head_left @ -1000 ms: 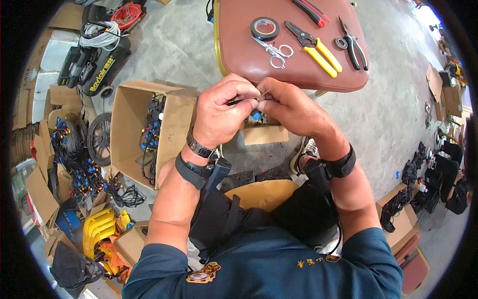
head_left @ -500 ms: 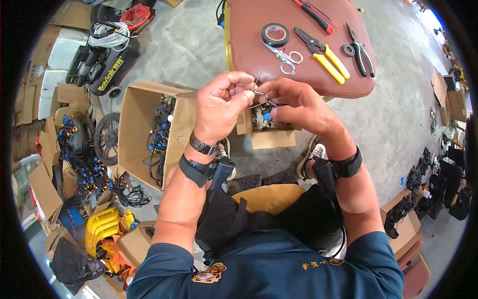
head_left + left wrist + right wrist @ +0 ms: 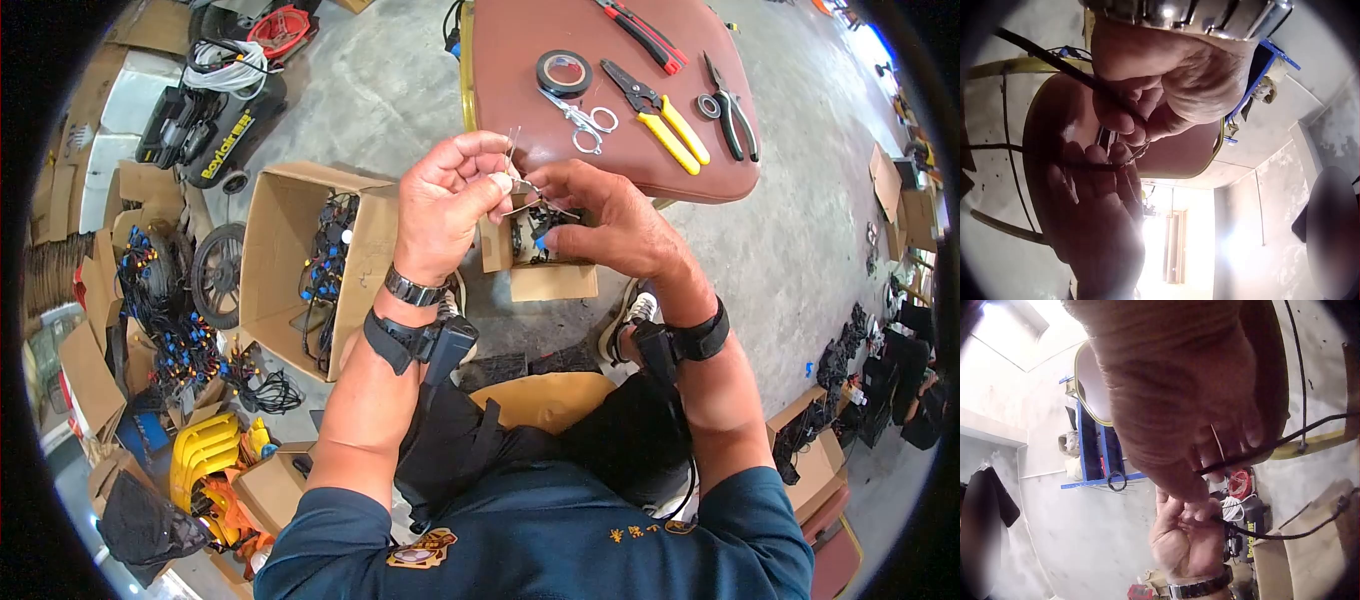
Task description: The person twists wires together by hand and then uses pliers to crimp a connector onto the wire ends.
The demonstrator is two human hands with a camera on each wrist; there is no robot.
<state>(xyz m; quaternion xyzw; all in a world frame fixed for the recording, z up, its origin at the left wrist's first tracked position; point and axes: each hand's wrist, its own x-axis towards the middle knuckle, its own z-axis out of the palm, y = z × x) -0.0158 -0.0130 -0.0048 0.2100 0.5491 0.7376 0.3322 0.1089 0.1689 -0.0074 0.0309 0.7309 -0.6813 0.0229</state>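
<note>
In the head view my left hand (image 3: pixel 445 205) pinches a thin wire between thumb and fingers, and fine bare strands (image 3: pixel 514 148) stick up past the fingertips. Close on its right, my right hand (image 3: pixel 615 220) holds another wire with bent fingers, the thumb lower down. From the left wrist, a black cable (image 3: pixel 1047 55) runs into the left fingertips, while a second dark cable (image 3: pixel 1010 147) lies along the right fingers. A twisted bare wire end (image 3: pixel 1139 152) shows where the hands meet. The right wrist view has a black cable (image 3: pixel 1300 432) passing into the right hand's fingers.
On the reddish-brown padded seat (image 3: pixel 540 110) lie black tape (image 3: pixel 564 73), folding scissors (image 3: pixel 586 124), yellow-handled wire strippers (image 3: pixel 655 115), needle-nose pliers (image 3: pixel 733 115) and a red-and-black tool (image 3: pixel 645 35). Cardboard boxes (image 3: pixel 285 270) with cables stand left and below the hands (image 3: pixel 555 283).
The hands have moved slightly apart and the right fingers have spread, so the wires between them show. Bare strands now rise above the left fingertips. The head view has shifted a little.
</note>
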